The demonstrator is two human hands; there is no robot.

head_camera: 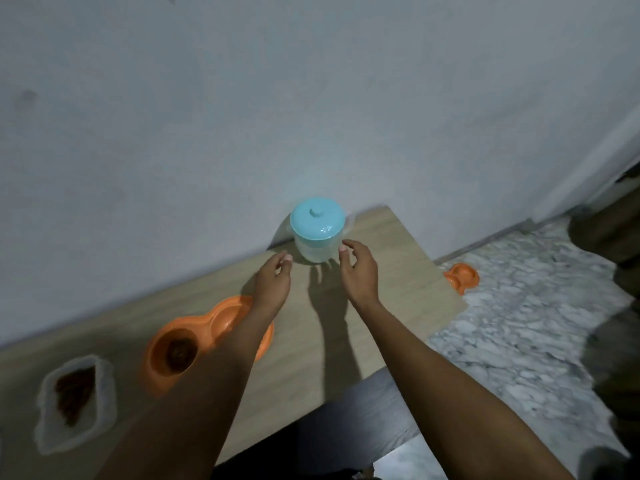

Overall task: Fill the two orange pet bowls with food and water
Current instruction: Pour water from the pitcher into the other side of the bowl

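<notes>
An orange double pet bowl (221, 322) lies on the wooden table (391, 292), partly under my left forearm. Its left well (176, 351) holds brown kibble; the right well looks empty. A clear jug with a light blue lid (317, 221) stands at the table's back edge against the wall. My left hand (273, 278) and my right hand (358, 268) reach toward the jug from either side, fingers apart, both just short of it and holding nothing. A second orange double bowl (462, 277) sits on the floor past the table's right end.
A clear plastic bag of brown kibble (74, 400) lies open at the table's left front. A pale wall rises right behind the table. The marbled floor (519, 323) spreads to the right, with dark shapes at its far right edge.
</notes>
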